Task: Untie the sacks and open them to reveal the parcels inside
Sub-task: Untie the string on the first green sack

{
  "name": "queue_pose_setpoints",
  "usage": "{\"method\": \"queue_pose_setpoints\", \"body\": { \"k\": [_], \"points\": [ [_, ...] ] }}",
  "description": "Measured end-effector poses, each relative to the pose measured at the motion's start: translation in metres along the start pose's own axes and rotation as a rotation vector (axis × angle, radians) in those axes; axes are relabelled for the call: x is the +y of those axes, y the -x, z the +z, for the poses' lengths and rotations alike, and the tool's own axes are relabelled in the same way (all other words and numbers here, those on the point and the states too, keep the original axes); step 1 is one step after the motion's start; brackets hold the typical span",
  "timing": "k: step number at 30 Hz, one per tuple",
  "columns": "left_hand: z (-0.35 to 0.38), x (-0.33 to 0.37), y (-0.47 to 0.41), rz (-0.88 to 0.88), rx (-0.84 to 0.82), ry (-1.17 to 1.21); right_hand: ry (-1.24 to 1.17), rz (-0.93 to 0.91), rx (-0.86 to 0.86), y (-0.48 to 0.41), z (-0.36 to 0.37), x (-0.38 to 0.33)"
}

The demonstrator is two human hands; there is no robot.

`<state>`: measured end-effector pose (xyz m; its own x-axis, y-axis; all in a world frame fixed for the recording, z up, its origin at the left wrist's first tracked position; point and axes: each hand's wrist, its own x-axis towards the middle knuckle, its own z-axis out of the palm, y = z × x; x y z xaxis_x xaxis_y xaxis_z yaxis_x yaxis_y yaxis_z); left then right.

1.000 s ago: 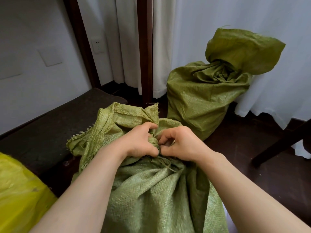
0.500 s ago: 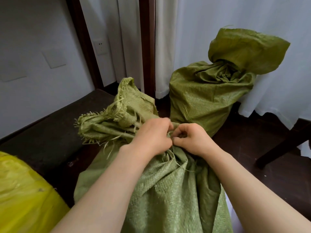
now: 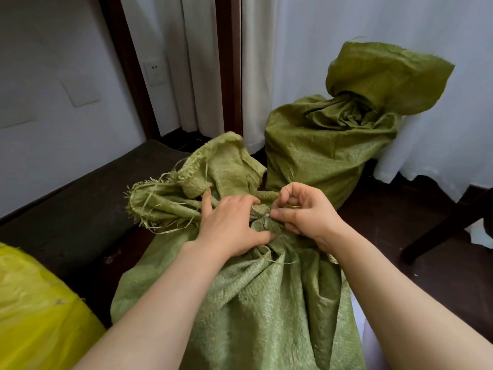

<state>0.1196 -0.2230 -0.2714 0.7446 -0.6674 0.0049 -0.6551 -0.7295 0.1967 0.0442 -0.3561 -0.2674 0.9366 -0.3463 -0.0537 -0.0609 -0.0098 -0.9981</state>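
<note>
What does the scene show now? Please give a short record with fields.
near sack: light green, neck gathered, not open
left hand: presses on the neck
right hand: pinches at the neck
far sack: darker green, top gathered, before the curtain
yellow sack: lower left
parcels: none visible

Left arm: bare forearm reaching in from the lower left, wrist straight. Left hand [image 3: 229, 222]: palm down, fingers spread, thumb stretched toward the right, pressing on the gathered neck of the sack [image 3: 253, 303].
Right arm: bare forearm reaching in from the lower right, wrist bent inward. Right hand [image 3: 306, 212]: fingers curled, thumb and fingertip pinching a thin pale tie [image 3: 267, 215], just beside the left hand.
</note>
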Motion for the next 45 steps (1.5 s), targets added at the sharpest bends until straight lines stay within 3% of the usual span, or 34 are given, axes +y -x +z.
{"method": "queue_pose_setpoints", "body": {
  "k": [3, 8, 13, 20, 30, 36, 38, 40, 41, 42, 45],
  "points": [
    [-0.001, 0.006, 0.003, -0.021, 0.025, 0.058, -0.042, -0.003, 0.005, -0.001, -0.003, -0.004],
    [0.003, -0.001, 0.007, -0.076, -0.012, 0.169, 0.289, 0.029, -0.082, -0.002, -0.003, -0.007],
    [0.005, -0.005, 0.004, -0.104, -0.036, 0.164, 0.565, -0.074, -0.037, -0.002, 0.008, -0.008],
    [0.007, -0.007, 0.003, -0.100, -0.064, 0.132, 0.701, -0.045, -0.052, 0.001, 0.020, -0.012],
    [0.014, -0.006, 0.014, -0.070, -0.011, 0.138, 0.394, 0.075, -0.013, -0.005, 0.014, 0.007],
    [0.007, -0.006, 0.006, -0.041, -0.127, 0.276, 0.382, 0.106, 0.028, -0.005, 0.006, 0.005],
    [-0.002, -0.003, 0.006, 0.075, 0.076, 0.329, 0.341, 0.114, 0.057, -0.005, 0.001, 0.004],
    [-0.010, 0.002, 0.005, 0.274, 0.486, 0.207, 0.261, 0.132, 0.069, -0.004, -0.002, 0.003],
    [-0.013, 0.005, 0.006, 0.338, 0.605, 0.157, 0.215, 0.142, 0.069, -0.004, -0.003, 0.003],
    [-0.014, 0.007, 0.006, 0.372, 0.614, 0.146, 0.173, 0.150, 0.065, -0.004, -0.005, 0.002],
    [-0.006, 0.010, 0.007, 0.275, 0.348, 0.244, 0.097, 0.167, 0.063, -0.004, -0.008, 0.002]
  ]
}}
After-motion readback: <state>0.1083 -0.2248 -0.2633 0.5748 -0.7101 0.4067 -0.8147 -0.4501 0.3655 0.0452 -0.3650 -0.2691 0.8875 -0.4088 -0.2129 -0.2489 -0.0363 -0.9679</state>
